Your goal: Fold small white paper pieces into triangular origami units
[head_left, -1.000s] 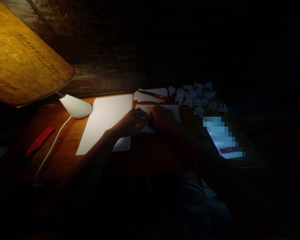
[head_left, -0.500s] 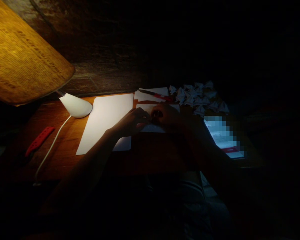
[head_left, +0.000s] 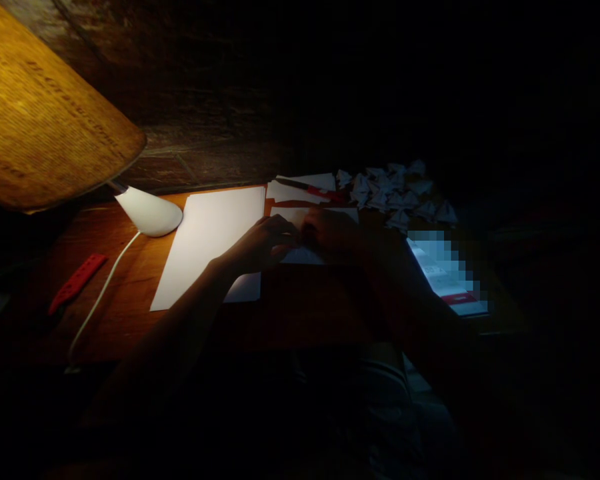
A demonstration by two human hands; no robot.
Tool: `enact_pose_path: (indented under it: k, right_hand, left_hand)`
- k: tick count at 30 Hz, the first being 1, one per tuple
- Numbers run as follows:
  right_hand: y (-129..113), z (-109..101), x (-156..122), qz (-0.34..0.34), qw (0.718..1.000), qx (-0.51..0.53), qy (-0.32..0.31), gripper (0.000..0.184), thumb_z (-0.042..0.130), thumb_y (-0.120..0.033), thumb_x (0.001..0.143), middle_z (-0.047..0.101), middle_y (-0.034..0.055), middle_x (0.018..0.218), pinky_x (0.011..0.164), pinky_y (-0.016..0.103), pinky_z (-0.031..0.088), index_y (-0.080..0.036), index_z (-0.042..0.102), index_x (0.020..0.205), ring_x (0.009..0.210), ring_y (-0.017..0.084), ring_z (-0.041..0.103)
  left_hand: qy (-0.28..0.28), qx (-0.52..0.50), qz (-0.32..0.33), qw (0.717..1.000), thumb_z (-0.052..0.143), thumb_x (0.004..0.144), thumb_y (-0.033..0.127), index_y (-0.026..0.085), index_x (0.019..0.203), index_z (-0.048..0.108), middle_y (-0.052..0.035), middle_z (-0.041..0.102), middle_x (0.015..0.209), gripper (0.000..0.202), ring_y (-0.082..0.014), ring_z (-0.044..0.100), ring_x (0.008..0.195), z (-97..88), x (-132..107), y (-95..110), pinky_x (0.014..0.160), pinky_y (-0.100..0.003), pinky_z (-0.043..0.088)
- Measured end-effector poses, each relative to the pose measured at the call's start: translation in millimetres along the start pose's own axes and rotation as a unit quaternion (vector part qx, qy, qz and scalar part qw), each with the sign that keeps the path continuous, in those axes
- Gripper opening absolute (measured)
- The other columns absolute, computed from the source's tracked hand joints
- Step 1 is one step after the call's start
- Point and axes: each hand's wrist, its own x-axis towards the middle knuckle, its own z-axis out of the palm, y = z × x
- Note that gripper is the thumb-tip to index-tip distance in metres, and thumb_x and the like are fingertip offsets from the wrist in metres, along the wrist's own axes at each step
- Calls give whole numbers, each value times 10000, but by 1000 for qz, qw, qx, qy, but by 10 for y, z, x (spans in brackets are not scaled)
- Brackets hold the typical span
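The scene is dark, lit only by a desk lamp. My left hand (head_left: 263, 245) and my right hand (head_left: 333, 233) meet over a small white piece of paper (head_left: 300, 254) on the wooden table (head_left: 130, 287). Both hands have their fingers curled and pinched on the paper's edge. A large white sheet (head_left: 207, 243) lies just left of my hands, partly under my left wrist. Behind my hands lie more white paper pieces (head_left: 300, 190) with a red-handled tool (head_left: 320, 194) on them.
A white lamp base (head_left: 150, 212) with its cable (head_left: 97, 300) stands at the left, its orange shade (head_left: 45, 120) overhead. A red strip (head_left: 76, 283) lies far left. A heap of several small folded paper pieces (head_left: 397, 193) sits at the back right. A lit phone screen (head_left: 447, 273) lies right.
My right hand shifted slightly on the small paper, first lifting toward the back, then settling down over it again. My left hand stayed in place.
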Motion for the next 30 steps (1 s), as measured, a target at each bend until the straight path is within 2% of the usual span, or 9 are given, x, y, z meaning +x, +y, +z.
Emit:
enact_pose_path:
  k: [6, 14, 20, 26, 30]
  right_hand:
    - [-76, 12, 20, 20, 999, -34, -8, 247, 588, -264, 1017, 719, 137, 1311, 776, 330, 417, -174, 758, 1172, 1069, 248, 670]
    - [-122, -42, 8, 41, 999, -2, 6, 210, 634, -247, 995, 767, 127, 1240, 821, 324, 447, -178, 797, 1109, 1052, 236, 687]
    - [-192, -91, 7, 87, 995, 50, 8, 177, 719, -256, 945, 826, 107, 1135, 776, 323, 467, -194, 838, 1060, 988, 244, 727]
    - [-139, -79, 39, 119, 989, 82, 32, 150, 769, -273, 912, 845, 107, 1075, 782, 319, 487, -192, 843, 1014, 956, 237, 742]
    - [-119, -87, 45, 138, 985, 105, 25, 165, 777, -306, 919, 848, 110, 1039, 763, 317, 487, -187, 848, 1008, 921, 233, 744]
  left_hand:
    - [1, 12, 2, 1000, 632, 970, 197, 267, 1082, 843, -78, 783, 1145, 249, -251, 677, 1120, -7, -7, -6, 1017, -471, 582]
    - [6, 6, 1, 1000, 636, 966, 189, 283, 1091, 844, -65, 789, 1134, 260, -251, 682, 1118, 15, -10, -29, 1018, -468, 580]
    - [2, 6, 2, 1000, 652, 973, 203, 294, 1091, 852, -74, 787, 1153, 249, -264, 676, 1122, -2, -15, -26, 1027, -497, 566]
    - [-12, 17, 14, 1000, 654, 953, 162, 296, 1045, 849, -53, 785, 1184, 254, -260, 655, 1135, -31, -3, -3, 1041, -484, 545]
    - [-10, 18, 11, 1000, 630, 965, 159, 305, 1047, 843, -31, 801, 1191, 271, -261, 634, 1178, -31, 1, 14, 1050, -480, 534]
